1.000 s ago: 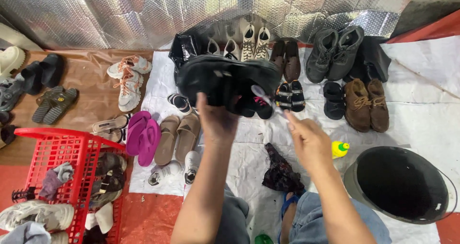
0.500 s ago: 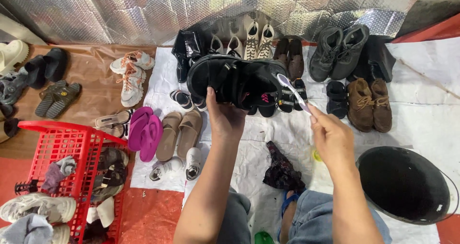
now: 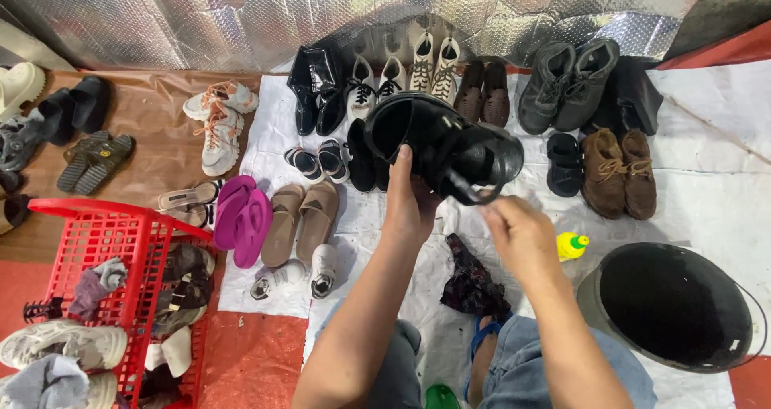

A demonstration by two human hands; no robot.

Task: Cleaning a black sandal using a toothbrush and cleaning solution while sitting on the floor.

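Evidently mid-cleaning, the left hand (image 3: 411,204) grips the black boot (image 3: 440,146) aloft over the white sheet (image 3: 707,192), while the right hand (image 3: 518,231) pinches a small brush (image 3: 464,191) against it, needing steady strokes next.

This looks like a small place where used shoes get cleaned or sold, set up on the floor. Many pairs of shoes (image 3: 401,96) lie in rows on a white sheet (image 3: 707,192) and a brown sheet (image 3: 152,168), with shiny silver foil (image 3: 241,16) hung behind them. A red basket (image 3: 104,232) holds more shoes, and a black bucket (image 3: 675,305) stands nearby.
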